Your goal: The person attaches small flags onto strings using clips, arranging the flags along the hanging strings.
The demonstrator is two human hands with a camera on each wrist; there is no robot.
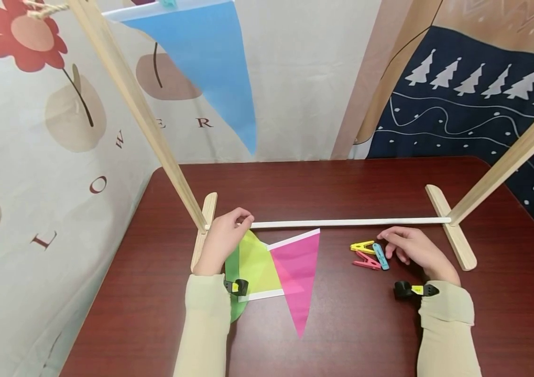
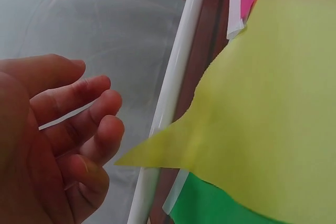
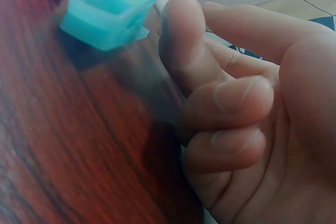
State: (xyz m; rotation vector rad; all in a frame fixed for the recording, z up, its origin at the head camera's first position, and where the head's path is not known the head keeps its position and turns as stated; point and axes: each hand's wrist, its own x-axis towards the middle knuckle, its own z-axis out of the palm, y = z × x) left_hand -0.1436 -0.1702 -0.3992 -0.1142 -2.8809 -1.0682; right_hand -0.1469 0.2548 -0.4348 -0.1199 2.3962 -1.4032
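My left hand [image 1: 224, 238] hovers by the left end of a white rod [image 1: 342, 223], fingers loosely bent with nothing between them. Beside it lies a yellow pennant [image 1: 254, 264], whose pointed tip reaches across the rod in the left wrist view. A pink pennant [image 1: 306, 267] overlaps the yellow one on its right, and a green pennant [image 1: 232, 264] shows partly beneath it. My right hand [image 1: 415, 248], also relaxed and holding nothing, is just right of a blue clothespin [image 1: 381, 256]. Close by are a yellow clothespin [image 1: 362, 246] and a red clothespin [image 1: 367, 261].
Wooden posts rise at left [image 1: 139, 112] and right [image 1: 512, 154], each on a wooden foot; the white rod spans between them. A blue pennant [image 1: 219, 57] hangs at the upper left. The brown table [image 1: 323, 191] meets printed cloth walls behind.
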